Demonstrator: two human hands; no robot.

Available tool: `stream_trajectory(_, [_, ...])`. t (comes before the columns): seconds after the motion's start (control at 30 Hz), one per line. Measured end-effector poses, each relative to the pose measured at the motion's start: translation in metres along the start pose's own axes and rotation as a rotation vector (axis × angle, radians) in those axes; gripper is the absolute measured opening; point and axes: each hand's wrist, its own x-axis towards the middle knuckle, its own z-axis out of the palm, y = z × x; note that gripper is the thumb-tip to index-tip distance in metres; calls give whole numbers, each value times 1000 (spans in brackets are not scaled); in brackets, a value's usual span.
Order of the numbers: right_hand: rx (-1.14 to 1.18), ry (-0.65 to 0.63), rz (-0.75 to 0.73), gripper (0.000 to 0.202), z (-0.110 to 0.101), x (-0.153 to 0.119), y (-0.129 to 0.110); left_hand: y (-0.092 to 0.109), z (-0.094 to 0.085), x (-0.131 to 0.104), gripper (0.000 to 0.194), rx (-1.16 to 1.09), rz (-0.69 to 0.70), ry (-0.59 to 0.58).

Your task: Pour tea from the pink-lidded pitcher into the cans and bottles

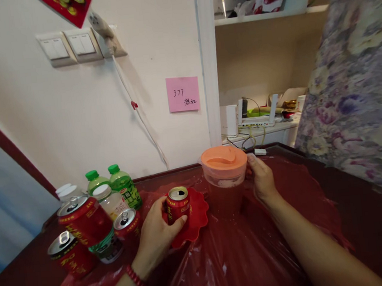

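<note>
My left hand [159, 226], with a red bead bracelet at the wrist, is wrapped round a small red drink can [179, 204]. The can is upright with an open top, over a red scalloped plate [198, 215]; whether its base touches the plate is hidden. To the right stands a clear pitcher [226, 194] with an orange lid [224, 157] and liquid inside. My right hand [263, 178] is closed at the pitcher's right side, where the handle is; the handle itself is mostly hidden behind my fingers.
Several red cans [86, 220] and bottles [123, 186] crowd the table's left side. A thin red plastic sheet [224, 267] covers much of the dark table. Behind are a wall with a plugged-in cord [140, 116], a pink note [183, 93], a router [257, 120] and a floral curtain [357, 75].
</note>
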Motion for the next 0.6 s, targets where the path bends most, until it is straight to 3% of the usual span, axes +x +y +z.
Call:
stream_trajectory(0.23, [-8, -11, 5, 56, -2, 1, 2, 1, 0, -1, 60, 74, 30, 0])
stream_trajectory(0.6, [-13, -9, 13, 57, -2, 1, 1, -8, 3, -1, 63, -60, 5, 1])
